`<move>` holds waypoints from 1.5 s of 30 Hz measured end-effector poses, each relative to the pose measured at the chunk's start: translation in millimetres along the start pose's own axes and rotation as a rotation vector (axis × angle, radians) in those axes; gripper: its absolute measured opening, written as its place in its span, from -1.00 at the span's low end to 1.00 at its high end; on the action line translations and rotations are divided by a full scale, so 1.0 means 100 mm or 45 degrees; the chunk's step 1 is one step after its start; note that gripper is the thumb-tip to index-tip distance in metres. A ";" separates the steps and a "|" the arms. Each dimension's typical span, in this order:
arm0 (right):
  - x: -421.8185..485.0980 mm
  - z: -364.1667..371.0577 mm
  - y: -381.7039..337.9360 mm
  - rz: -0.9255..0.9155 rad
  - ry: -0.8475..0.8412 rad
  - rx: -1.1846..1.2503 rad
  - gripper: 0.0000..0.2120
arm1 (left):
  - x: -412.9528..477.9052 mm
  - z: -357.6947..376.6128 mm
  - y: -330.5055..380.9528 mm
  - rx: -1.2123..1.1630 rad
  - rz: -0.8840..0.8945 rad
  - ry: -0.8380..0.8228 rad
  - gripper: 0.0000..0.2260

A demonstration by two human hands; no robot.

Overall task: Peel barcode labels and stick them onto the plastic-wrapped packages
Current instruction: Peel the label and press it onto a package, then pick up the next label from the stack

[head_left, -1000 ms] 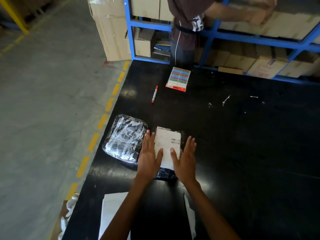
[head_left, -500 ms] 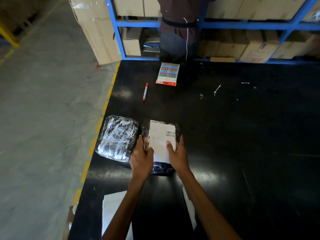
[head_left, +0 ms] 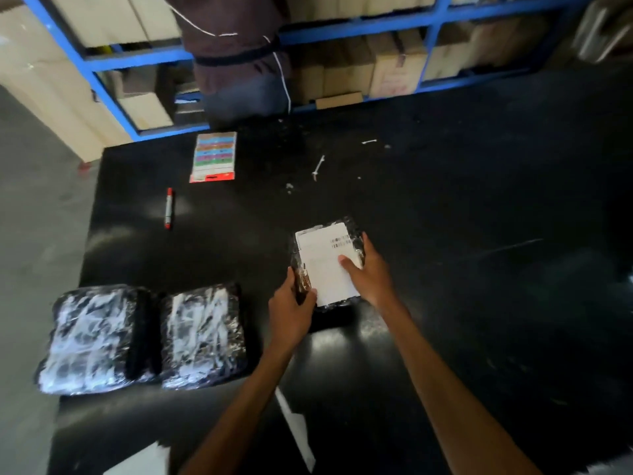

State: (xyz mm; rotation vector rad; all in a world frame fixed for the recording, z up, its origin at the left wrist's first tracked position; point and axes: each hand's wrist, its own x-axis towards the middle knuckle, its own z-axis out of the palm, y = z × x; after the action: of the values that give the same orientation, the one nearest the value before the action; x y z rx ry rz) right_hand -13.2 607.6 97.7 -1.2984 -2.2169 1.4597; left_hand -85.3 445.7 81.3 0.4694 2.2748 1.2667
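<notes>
Quick count of what's on the black table (head_left: 445, 234): three plastic-wrapped packages total. Two of them sit side by side near the left edge, touching each other, the far-left package (head_left: 92, 341) and its neighbour package (head_left: 203, 337), both shiny with glare so you can't read anything on them. The third one, the labelled package (head_left: 327, 265), is off to the right of those, well apart, and it's the one being handled.

That one has a big white label (head_left: 325, 262) across its top, with two short barcode strips printed near the upper right corner. Too blurry to read.

Two hands, both on it. The left hand (head_left: 291, 313) grips the lower left corner, fingers curled around the edge, thumb on the label. The right hand (head_left: 371, 275) wraps the right side, thumb pressed flat on the label, fingers tucked behind, so the package's right edge is mostly hidden.

Other stuff: one red-capped marker (head_left: 168, 208) lying alone toward the left, one sheet of coloured stickers (head_left: 214, 156) farther back, a few tiny white scraps (head_left: 318, 168) scattered behind.

Cut off: some white sheets (head_left: 296, 430) at the bottom edge, partly behind the left forearm, can't tell what they are. Another person (head_left: 236, 56) stands at the blue shelving (head_left: 359, 32), only the torso in frame. Cardboard boxes (head_left: 394, 70) fill the shelves, smeared by motion blur.
</notes>
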 end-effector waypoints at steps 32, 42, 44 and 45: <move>-1.37 1.18 0.38 -0.611 -0.079 -0.291 -0.42 | -1.12 -0.82 -1.02 0.158 -0.172 -0.176 -0.68; -2.67 2.72 -0.03 -0.448 -0.975 -0.804 -0.57 | -2.62 -2.17 -2.40 0.225 -0.730 0.547 -0.69; -2.79 2.91 -0.05 -0.322 -0.999 -0.894 -0.58 | -2.68 -2.22 -2.53 0.296 -0.791 0.515 -0.59; -2.86 3.00 -0.07 -0.293 -0.996 -0.936 -0.60 | -2.71 -2.25 -2.57 0.318 -0.805 0.483 -0.55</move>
State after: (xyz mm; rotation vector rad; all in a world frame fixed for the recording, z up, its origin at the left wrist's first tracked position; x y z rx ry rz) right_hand -16.5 197.6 36.5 -0.5548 -3.4971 1.2203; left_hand -6.4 20.0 29.2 -0.4310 2.5955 0.7961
